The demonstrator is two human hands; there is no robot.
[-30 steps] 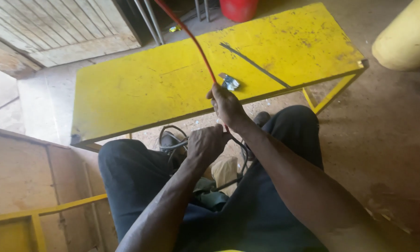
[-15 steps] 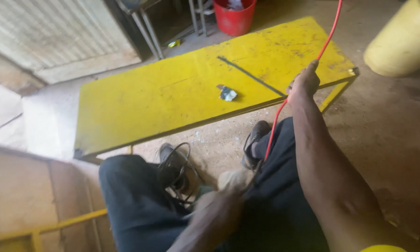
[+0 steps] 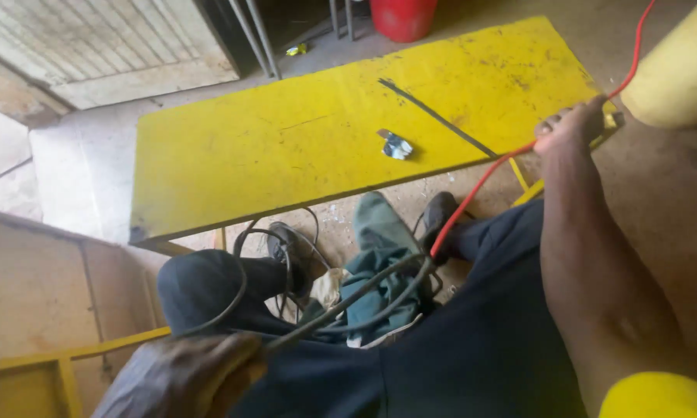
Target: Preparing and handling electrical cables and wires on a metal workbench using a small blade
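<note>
Your right hand (image 3: 571, 128) is closed around the red wire (image 3: 488, 182), stretched out at the far right over the edge of the yellow table (image 3: 287, 147). Your left hand (image 3: 186, 375), near and low, grips the grey cable (image 3: 348, 298) on your lap. A small crumpled foil piece (image 3: 396, 145) lies on the table. The floor is bare concrete, with a red bucket (image 3: 403, 17) at the far side.

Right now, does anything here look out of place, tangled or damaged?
Yes. Dark cables lie in loose tangled loops over a green cloth on the floor by the feet. A small crumpled scrap sits alone on the yellow board, whose paint is scuffed. I see no spill.
</note>
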